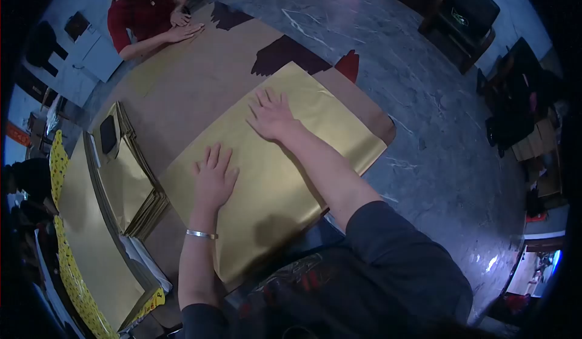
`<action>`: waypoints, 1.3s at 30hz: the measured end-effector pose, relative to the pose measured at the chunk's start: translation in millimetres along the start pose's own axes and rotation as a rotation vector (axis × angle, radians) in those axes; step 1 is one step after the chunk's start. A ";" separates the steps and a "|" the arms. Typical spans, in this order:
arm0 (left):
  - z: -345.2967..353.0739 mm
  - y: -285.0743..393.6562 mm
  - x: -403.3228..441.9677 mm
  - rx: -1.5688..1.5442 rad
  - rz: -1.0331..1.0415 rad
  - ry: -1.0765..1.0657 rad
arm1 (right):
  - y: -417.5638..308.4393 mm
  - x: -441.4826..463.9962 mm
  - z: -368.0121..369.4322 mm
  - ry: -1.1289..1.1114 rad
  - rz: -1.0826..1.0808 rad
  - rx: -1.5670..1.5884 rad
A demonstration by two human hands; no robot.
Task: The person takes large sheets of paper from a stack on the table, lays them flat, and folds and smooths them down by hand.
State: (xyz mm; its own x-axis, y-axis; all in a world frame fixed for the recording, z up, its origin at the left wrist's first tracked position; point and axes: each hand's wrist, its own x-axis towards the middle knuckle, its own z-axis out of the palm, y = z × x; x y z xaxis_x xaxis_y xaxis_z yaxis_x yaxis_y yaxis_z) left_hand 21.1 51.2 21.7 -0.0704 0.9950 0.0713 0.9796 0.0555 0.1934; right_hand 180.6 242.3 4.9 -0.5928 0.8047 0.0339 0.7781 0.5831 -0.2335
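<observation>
A large sheet of gold paper (273, 187) lies across the near part of the brown table. My left hand (214, 174) rests flat on its left part, fingers spread, with a silver bracelet on the wrist. Farther up, my right hand (271, 116) is also flat on the sheet with its fingers apart. Neither hand holds anything. To the left of the sheet sits a stack of folded gold paper (124, 187) with a dark phone (108, 135) on top. A larger pile of gold sheets (91, 230) is at the far left.
Across the table (176, 99), a person in red (142, 12) has both hands on the surface. Dark torn-edged pieces (285, 54) and a red piece (347, 66) lie along the far right edge. A black chair (467, 18) stands on the floor at the upper right.
</observation>
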 end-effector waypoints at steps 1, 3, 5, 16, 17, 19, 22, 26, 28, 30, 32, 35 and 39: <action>-1.0 1.3 0.3 0.004 -0.008 -0.001 | 12.5 -2.1 -6.6 -0.006 0.043 -0.033; 0.8 0.7 1.8 0.017 -0.025 -0.010 | 36.5 -7.6 -15.9 0.005 0.113 -0.060; 6.7 -2.3 0.5 0.011 -0.008 0.028 | 55.4 -18.6 -23.1 -0.003 0.120 -0.071; 21.4 37.4 -2.0 -0.135 0.239 0.170 | 74.1 -99.0 -24.2 -0.087 -0.348 -0.168; 28.0 54.9 -2.7 -0.186 0.329 0.148 | 73.6 -99.7 -26.1 -0.086 -0.336 -0.176; 32.5 96.0 -2.9 -0.239 0.465 0.132 | 69.7 -102.2 -34.2 -0.085 -0.326 -0.192; 31.3 133.1 -0.5 -0.295 0.540 0.102 | 71.5 -98.1 -27.8 -0.074 -0.323 -0.229; 29.1 132.1 -12.4 -0.190 0.557 0.078 | 75.6 -98.8 -22.3 -0.039 -0.320 -0.202; 25.6 132.4 -24.3 -0.140 0.585 -0.028 | 76.6 -98.9 -20.6 -0.010 -0.344 -0.224; 27.6 132.7 -36.4 -0.124 0.610 -0.090 | 78.1 -97.9 -20.2 0.002 -0.356 -0.240; 27.8 130.6 -48.4 -0.136 0.631 -0.092 | 78.0 -97.2 -19.1 -0.009 -0.349 -0.206; 18.4 118.9 -69.9 -0.154 0.658 -0.084 | 78.5 -96.0 -17.6 -0.020 -0.334 -0.223; -2.3 99.6 -104.5 -0.080 0.568 -0.215 | 76.0 -97.5 -18.8 -0.015 -0.359 -0.199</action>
State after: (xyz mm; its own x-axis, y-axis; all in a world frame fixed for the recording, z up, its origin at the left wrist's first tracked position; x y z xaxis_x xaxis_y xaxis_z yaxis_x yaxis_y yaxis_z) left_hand 125.6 -47.5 35.8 0.5064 0.8622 -0.0132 0.8352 -0.4866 0.2562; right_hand 301.4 210.2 2.1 -0.8361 0.5449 0.0641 0.5450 0.8382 -0.0165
